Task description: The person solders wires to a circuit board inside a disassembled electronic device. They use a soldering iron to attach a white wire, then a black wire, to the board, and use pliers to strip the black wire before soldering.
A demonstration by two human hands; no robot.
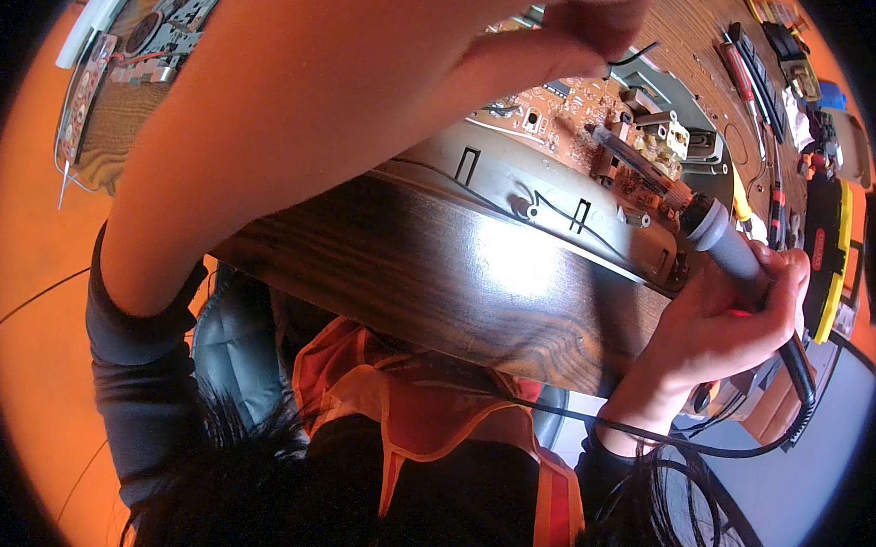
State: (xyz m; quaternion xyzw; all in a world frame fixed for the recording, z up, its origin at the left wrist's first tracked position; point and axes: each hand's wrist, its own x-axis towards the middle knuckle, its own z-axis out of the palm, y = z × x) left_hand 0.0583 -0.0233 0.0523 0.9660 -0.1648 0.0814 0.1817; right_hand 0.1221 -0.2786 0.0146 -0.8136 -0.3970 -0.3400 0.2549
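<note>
My right hand (733,307) is wrapped round the grey handle of a soldering iron (731,249). The iron slants up and left, its tip over a brown circuit board (558,115) beside several metal-cased parts. This board sits in a long grey plastic housing (551,188) with dark wires along its near side. From the left, my bare forearm crosses above the housing and hides part of it. My left hand (594,32), partly cut off by the top edge, has its fingers closed at a thin dark wire (635,54) above the board.
The iron's black cord (700,448) loops down across my front. A yellow-and-black case (828,255) stands at the right edge, near red-handled tools (740,70) and small containers. Another circuit board (146,52) lies far left. The wooden table's front edge (440,326) runs before me.
</note>
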